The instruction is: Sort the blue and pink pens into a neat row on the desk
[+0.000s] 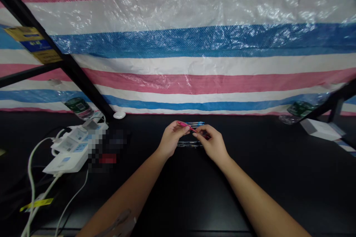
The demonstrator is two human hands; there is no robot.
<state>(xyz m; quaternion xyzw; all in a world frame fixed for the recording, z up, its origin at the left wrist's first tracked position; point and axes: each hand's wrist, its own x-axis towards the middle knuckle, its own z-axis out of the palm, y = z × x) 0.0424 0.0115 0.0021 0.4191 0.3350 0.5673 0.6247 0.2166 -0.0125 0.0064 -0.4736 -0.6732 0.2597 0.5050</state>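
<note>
Between my two hands is a slim pink-red pen (183, 123), held above the black table and tilted down to the right. My left hand (171, 139) pinches its upper left end between thumb and fingers. The fingers of my right hand (213, 142) close on its other end, which they partly cover. Just behind it, blue pens (198, 123) lie side by side on the table. Nearer to me, dark, clear-bodied pens (187, 143) lie partly hidden by my hands.
On the left stands a white power strip (66, 161) with plugs and cables. Plastic bottles stand at the back left (79, 106) and back right (300, 109). A white box (319, 129) lies at the right; a white rounded object (119, 114) sits by the black frame (86, 81). Striped sheeting (194, 44) hangs behind.
</note>
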